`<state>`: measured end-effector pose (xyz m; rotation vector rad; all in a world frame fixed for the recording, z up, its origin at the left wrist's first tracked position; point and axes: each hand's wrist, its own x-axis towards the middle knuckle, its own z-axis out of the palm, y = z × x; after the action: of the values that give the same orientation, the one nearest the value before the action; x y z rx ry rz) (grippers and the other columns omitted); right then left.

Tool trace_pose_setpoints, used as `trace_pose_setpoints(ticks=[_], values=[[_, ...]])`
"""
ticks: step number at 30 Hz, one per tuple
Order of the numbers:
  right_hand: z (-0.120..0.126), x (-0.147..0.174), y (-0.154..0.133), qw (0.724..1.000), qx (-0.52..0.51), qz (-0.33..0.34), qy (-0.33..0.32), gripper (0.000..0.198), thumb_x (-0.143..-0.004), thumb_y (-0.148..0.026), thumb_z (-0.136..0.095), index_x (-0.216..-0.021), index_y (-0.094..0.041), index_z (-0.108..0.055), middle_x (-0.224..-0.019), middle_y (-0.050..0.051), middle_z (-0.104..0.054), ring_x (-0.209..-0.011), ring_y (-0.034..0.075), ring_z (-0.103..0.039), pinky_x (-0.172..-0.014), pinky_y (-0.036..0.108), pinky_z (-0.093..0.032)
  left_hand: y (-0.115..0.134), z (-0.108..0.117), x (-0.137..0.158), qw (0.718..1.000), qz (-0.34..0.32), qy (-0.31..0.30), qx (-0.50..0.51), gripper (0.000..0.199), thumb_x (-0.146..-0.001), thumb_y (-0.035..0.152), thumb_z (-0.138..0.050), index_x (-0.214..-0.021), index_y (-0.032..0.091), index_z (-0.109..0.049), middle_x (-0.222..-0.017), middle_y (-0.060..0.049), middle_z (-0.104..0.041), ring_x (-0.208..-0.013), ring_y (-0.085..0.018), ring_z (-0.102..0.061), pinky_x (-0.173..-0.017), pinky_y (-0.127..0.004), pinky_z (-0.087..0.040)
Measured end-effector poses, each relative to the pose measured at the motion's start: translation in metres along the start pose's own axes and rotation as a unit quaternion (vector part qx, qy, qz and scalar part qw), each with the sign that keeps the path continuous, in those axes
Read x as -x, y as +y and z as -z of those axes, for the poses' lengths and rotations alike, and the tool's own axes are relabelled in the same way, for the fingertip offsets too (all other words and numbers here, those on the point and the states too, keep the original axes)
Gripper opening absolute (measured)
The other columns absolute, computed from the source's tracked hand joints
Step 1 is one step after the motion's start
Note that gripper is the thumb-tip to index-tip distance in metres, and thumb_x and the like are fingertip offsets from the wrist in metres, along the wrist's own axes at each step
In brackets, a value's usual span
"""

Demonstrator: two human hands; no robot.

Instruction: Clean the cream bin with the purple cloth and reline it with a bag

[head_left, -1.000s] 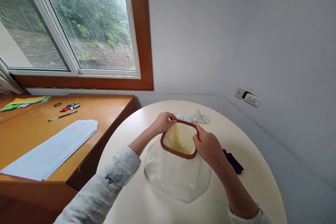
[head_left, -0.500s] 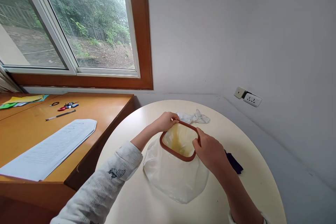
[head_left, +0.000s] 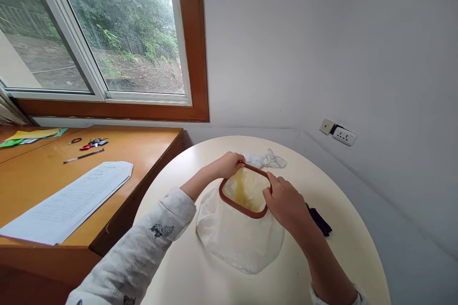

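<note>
A small bin stands on the round table, its mouth ringed by a brown rounded-rectangle rim [head_left: 240, 208]. A translucent white bin bag [head_left: 243, 245] lines it and hangs loosely around the outside, hiding the bin's body. Yellow shows through the film inside. My left hand [head_left: 228, 165] grips the far left corner of the rim, fingers closed. On the right side of the rim, my right hand [head_left: 286, 200] is closed too, thumb toward the inside. Behind the bin lies a knotted clear plastic bag [head_left: 270, 158]. A dark cloth-like item [head_left: 319, 220] sits beyond my right forearm.
The round cream table [head_left: 171, 267] stands against the wall. At left, a wooden desk [head_left: 150, 145] holds papers [head_left: 71, 202], a pen [head_left: 84, 156], keys [head_left: 95, 143], a black ring [head_left: 75, 141] and coloured sheets [head_left: 30, 136]. A wall socket [head_left: 344, 136] is at right.
Both hands stay on the rim in nearly the same place. The view has shifted very slightly, and the left sleeve sits a little differently.
</note>
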<state>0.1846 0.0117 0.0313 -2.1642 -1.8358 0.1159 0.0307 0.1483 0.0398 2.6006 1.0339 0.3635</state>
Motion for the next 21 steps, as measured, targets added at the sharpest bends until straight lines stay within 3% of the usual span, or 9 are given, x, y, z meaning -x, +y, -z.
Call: trace_pose_setpoints(ticks=[11, 15, 17, 21], values=[[-0.008, -0.012, 0.011, 0.997, -0.07, 0.019, 0.018, 0.042, -0.083, -0.019, -0.034, -0.121, -0.016, -0.05, -0.095, 0.008, -0.061, -0.09, 0.019, -0.056, -0.075, 0.026, -0.039, 0.008, 0.002, 0.003, 0.999, 0.041, -0.006, -0.018, 0.026, -0.083, 0.031, -0.04, -0.088, 0.021, -0.063, -0.086, -0.005, -0.067, -0.079, -0.019, -0.06, -0.068, -0.026, -0.045], [-0.007, -0.016, 0.016, 0.996, -0.085, 0.02, 0.03, 0.04, -0.083, -0.02, -0.036, -0.119, -0.017, -0.053, -0.1, 0.007, -0.06, -0.094, 0.018, -0.055, -0.08, 0.026, -0.04, 0.016, 0.01, 0.021, 0.995, 0.088, 0.034, -0.031, 0.034, -0.084, 0.042, -0.038, -0.098, 0.018, -0.057, -0.092, -0.009, -0.063, -0.082, -0.022, -0.059, -0.067, -0.029, -0.045], [-0.006, -0.018, 0.015, 0.995, -0.087, 0.029, 0.045, 0.039, -0.083, -0.019, -0.036, -0.117, -0.016, -0.055, -0.104, 0.008, -0.058, -0.097, 0.018, -0.054, -0.083, 0.026, -0.04, 0.022, 0.014, 0.036, 0.991, 0.116, 0.048, -0.045, 0.036, -0.084, 0.047, -0.035, -0.091, 0.018, -0.055, -0.087, -0.009, -0.062, -0.078, -0.022, -0.059, -0.062, -0.029, -0.043], [-0.002, -0.024, 0.011, 0.992, -0.09, 0.071, 0.055, 0.039, -0.084, -0.015, -0.035, -0.117, -0.015, -0.056, -0.111, 0.009, -0.056, -0.101, 0.017, -0.052, -0.084, 0.025, -0.04, 0.033, 0.015, 0.06, 0.985, 0.157, 0.005, -0.067, 0.04, -0.086, 0.048, -0.027, -0.068, 0.02, -0.048, -0.065, -0.005, -0.057, -0.053, -0.018, -0.052, -0.046, -0.027, -0.034]])
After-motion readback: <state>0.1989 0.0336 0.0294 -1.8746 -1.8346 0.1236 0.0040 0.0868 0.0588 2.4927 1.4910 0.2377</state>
